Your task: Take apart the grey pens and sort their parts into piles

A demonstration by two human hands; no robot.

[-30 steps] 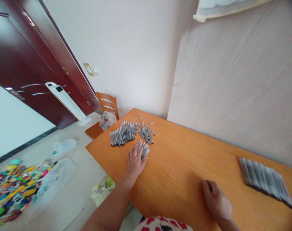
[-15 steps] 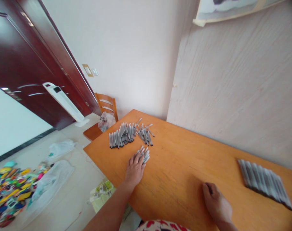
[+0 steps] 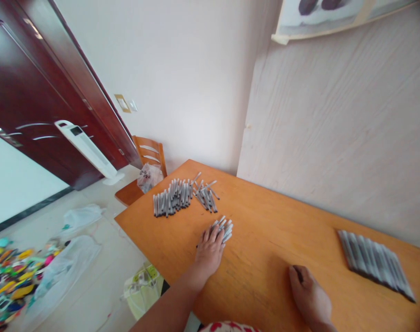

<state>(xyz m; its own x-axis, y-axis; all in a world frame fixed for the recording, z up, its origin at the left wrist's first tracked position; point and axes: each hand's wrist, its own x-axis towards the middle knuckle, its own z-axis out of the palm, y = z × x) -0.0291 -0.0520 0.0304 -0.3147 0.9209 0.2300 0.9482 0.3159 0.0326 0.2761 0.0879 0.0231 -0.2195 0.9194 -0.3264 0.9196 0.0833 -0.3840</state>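
Note:
My left hand (image 3: 211,249) lies over a bunch of slim grey pens (image 3: 225,228), its fingers bent down on them. Their pale ends stick out past my fingertips, while the rest is hidden under the palm. Farther back on the wooden table (image 3: 255,258) lies a big pile of similar grey pens (image 3: 173,197) with dark ends, and a smaller loose heap (image 3: 206,196) touches its right side. On the right, my right hand (image 3: 309,293) rests on the tabletop as a loose fist, with nothing visible in it. Beyond it, several pens lie side by side in a row (image 3: 376,263).
A wooden chair (image 3: 148,152) with a plastic bag (image 3: 149,177) stands at the table's far left corner. On the floor to the left are colourful small items (image 3: 16,281), plastic bags (image 3: 63,272) and a pale green container (image 3: 141,286). A wall borders the table's back edge.
My left hand has slid to the right across the table, and the bunch of pens has moved along with it. My right hand stays in its place. The view has shifted slightly.

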